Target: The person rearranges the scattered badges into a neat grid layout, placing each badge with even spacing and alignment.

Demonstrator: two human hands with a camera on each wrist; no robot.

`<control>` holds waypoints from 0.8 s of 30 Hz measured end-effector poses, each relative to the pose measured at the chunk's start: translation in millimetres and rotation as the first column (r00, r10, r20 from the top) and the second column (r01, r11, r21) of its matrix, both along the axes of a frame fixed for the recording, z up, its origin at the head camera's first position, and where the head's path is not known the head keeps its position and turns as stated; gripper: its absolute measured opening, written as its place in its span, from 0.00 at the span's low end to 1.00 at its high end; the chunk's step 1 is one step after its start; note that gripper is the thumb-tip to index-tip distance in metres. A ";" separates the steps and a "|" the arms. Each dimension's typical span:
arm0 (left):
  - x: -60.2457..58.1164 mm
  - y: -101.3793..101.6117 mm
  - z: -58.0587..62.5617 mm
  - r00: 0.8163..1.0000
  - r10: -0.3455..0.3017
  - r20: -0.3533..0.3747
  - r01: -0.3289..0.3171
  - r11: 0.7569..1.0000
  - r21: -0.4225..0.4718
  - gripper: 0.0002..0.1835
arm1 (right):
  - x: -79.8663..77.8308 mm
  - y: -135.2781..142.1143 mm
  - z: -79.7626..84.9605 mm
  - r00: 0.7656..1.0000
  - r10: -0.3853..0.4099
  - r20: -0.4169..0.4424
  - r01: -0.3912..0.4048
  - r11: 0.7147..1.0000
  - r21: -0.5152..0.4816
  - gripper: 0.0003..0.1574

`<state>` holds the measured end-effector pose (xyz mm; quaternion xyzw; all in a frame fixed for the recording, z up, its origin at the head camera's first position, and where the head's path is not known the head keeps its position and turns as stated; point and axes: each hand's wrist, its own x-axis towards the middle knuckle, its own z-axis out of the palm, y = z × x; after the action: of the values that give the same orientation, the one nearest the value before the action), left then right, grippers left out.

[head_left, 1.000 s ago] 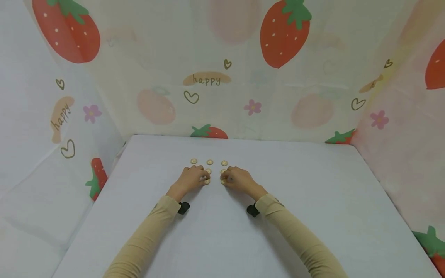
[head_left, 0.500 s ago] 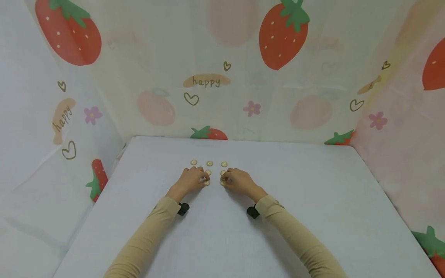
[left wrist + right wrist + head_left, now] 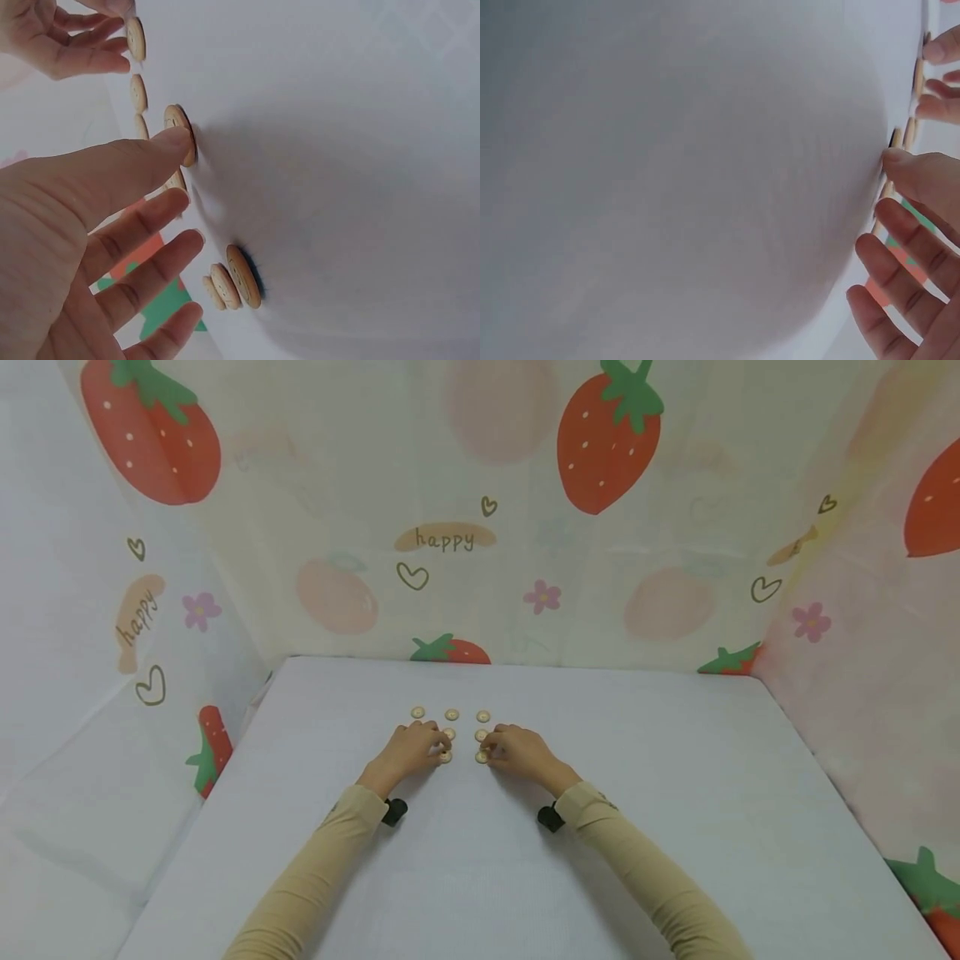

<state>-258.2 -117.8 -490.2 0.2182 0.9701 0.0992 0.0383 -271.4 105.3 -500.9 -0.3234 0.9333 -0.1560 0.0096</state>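
Observation:
Several round, light wooden buttons lie in rows on the white table. My left hand [image 3: 405, 748] hovers low at the nearer middle button [image 3: 446, 757]. In the left wrist view its thumb overlaps that button [image 3: 174, 115], while the other fingers spread loosely. Past these fingers lie more buttons [image 3: 244, 276], which the hand hides in the head view. My right hand [image 3: 523, 750] is beside the nearer right button [image 3: 481, 757]. The right wrist view has its thumb tip right at a button [image 3: 896, 139] and its remaining fingers apart and relaxed.
Further back are three buttons in a row, with one [image 3: 417, 712] at the left end. White cloth covers the table [image 3: 465, 877]. A strawberry-print curtain [image 3: 337, 468] encloses the back and both sides.
The right hand has drawn back slightly to the right, so more of the two buttons beside it shows. The left hand stays nearly still. The head view has tilted up slightly.

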 end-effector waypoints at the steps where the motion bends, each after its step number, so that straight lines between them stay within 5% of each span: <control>1: -0.3 0.0 0.1 1.000 0.000 0.003 0.000 1.000 0.003 0.11 | -0.5 1.8 0.1 1.000 -0.004 -0.002 0.004 1.000 0.007 0.14; 24: -22.2 -17.6 1.5 0.995 0.043 -0.090 -0.042 0.999 0.020 0.14 | -15.6 60.2 13.6 0.994 -0.084 -0.065 0.088 0.994 0.071 0.16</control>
<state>-280.5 -135.5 -488.6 0.2021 0.9743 0.0986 -0.0099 -287.0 165.5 -487.3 -0.2869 0.9513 -0.1117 -0.0140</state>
